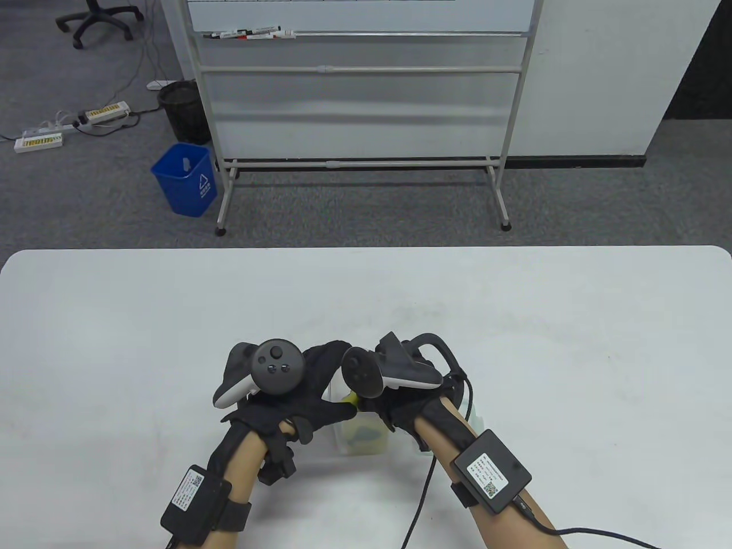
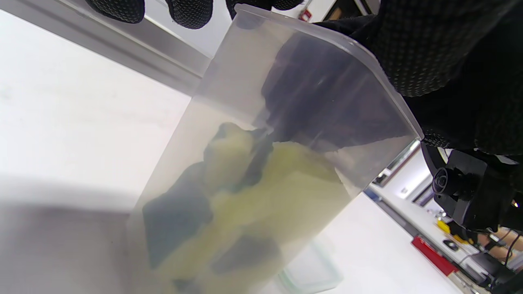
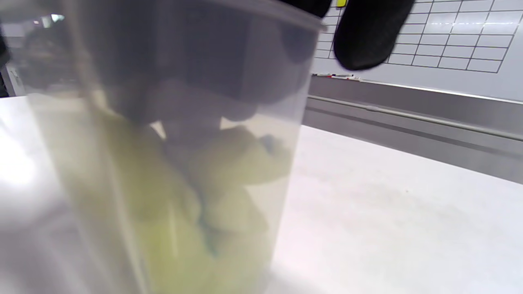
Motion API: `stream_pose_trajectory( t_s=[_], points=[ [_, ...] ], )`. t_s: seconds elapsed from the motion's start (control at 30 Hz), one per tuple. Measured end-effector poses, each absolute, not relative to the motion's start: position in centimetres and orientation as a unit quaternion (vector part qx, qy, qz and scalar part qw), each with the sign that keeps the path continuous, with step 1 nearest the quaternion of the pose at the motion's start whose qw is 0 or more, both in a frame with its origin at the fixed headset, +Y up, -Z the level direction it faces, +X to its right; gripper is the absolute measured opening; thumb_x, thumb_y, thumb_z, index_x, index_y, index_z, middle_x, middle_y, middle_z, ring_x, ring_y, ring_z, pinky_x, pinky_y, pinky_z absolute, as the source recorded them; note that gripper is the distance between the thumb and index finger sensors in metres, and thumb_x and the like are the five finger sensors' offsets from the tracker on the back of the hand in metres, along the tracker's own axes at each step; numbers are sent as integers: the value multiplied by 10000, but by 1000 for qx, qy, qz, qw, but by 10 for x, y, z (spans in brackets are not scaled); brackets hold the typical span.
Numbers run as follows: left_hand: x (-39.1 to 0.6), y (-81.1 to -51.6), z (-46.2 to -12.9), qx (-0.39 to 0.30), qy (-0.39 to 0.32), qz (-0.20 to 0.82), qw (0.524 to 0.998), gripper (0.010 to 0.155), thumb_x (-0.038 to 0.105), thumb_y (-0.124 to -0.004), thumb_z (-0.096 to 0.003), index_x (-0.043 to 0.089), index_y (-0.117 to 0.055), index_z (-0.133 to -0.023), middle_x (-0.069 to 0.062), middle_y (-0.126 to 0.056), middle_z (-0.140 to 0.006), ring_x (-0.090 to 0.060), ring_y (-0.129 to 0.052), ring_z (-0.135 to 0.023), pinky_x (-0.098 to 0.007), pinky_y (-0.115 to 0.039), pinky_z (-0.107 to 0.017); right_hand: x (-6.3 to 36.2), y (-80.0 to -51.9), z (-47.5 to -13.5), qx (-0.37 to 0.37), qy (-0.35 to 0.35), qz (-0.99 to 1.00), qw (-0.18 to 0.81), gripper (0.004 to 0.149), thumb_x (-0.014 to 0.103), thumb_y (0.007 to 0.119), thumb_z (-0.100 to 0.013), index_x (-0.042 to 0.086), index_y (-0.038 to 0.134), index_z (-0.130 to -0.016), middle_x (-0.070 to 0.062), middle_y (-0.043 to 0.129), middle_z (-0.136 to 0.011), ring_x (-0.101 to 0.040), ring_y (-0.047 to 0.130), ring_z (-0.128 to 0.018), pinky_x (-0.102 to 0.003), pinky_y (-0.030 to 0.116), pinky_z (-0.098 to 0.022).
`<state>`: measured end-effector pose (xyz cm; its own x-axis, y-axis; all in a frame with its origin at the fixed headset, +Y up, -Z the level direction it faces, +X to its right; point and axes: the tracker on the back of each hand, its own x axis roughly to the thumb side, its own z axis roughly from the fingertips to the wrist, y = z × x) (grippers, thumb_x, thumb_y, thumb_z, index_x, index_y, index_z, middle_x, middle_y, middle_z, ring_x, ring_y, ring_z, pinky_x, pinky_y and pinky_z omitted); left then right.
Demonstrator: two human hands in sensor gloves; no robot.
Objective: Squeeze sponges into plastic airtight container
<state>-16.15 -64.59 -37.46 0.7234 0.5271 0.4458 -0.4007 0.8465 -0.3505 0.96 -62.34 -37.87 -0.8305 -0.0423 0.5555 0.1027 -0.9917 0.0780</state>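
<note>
A tall translucent plastic container (image 1: 363,441) stands on the white table between my hands. Several yellow-green sponges (image 2: 282,192) with dark scouring sides are packed inside it; they also show in the right wrist view (image 3: 233,163). My left hand (image 1: 317,380) lies over the container's top and grips its rim (image 2: 327,38). My right hand (image 1: 382,409) is at the opening, with fingers reaching down inside onto the sponges and one finger (image 3: 367,36) outside the wall. A bit of yellow sponge (image 1: 350,401) shows between the two hands at the opening.
The container's clear lid (image 2: 312,271) lies flat on the table beside the container. The table's far edge (image 1: 366,249) is well beyond the hands. A whiteboard stand (image 1: 360,166) and a blue bin (image 1: 186,180) are on the floor behind the table.
</note>
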Motion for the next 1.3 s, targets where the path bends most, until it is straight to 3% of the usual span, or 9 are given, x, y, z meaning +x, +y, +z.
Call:
stream_pose_trajectory(
  t_s=[0.1,0.27,0.53,0.77,0.9,1.0,1.13,1.3],
  points=[
    [-162,-646,-375,-116,-274,252,921,942,629,-802,-445,276,-259,-1130,-41,-325,-1249,-404,-376,-1141,-676,-453,-781,14,-624,-379,-292,-45,-955,10,416,451,859,-426,231,1006,-748,51,851,-945,-202,827,-767,-539,640,-699],
    [-162,-646,-375,-118,-274,255,920,938,626,-799,-449,275,-258,-1130,-38,-315,-1251,-405,-371,-1142,-677,-451,-781,32,-626,-374,-309,41,-947,-82,417,468,847,-426,240,1007,-736,35,902,-906,-203,915,-726,-523,703,-669],
    [-162,-647,-375,-119,-275,256,919,936,623,-799,-451,275,-259,-1130,-40,-310,-1250,-408,-366,-1142,-678,-448,-780,46,-622,-362,-313,168,-928,-109,430,486,847,-404,251,1002,-729,15,899,-914,-216,916,-762,-499,729,-658],
    [-162,-647,-376,-120,-276,254,919,930,622,-794,-454,272,-260,-1131,-43,-306,-1250,-413,-362,-1141,-679,-447,-780,71,-611,-357,-272,182,-926,-188,540,533,805,-412,289,886,-887,13,828,-993,-264,859,-859,-532,694,-677],
    [-162,-647,-376,-117,-279,251,920,929,625,-791,-454,270,-262,-1130,-45,-302,-1250,-415,-361,-1140,-682,-445,-778,107,-609,-358,-202,195,-922,-268,630,562,794,-414,305,774,-988,-18,773,-1048,-301,812,-927,-574,646,-704],
    [-162,-647,-376,-114,-282,251,919,932,631,-788,-452,269,-262,-1131,-49,-303,-1250,-418,-347,-1141,-692,-445,-774,133,-622,-363,-152,153,-937,-276,725,590,815,-405,303,671,-1055,-49,708,-1097,-331,748,-985,-601,602,-725],
    [-167,-647,-379,-102,-286,277,912,925,645,-766,-454,269,-259,-1130,-53,-289,-1249,-424,-326,-1139,-702,-442,-769,152,-660,-370,-121,24,-974,-191,892,644,854,-376,343,475,-1124,-41,505,-1204,-372,555,-1107,-650,499,-761],
    [-187,-644,-382,-70,-260,310,912,899,652,-735,-466,265,-273,-1134,-61,-306,-1248,-425,-330,-1137,-698,-450,-766,155,-718,-373,-118,-137,-980,-86,1032,649,900,-340,356,303,-1129,-51,281,-1238,-418,334,-1158,-700,377,-770]
  ],
)
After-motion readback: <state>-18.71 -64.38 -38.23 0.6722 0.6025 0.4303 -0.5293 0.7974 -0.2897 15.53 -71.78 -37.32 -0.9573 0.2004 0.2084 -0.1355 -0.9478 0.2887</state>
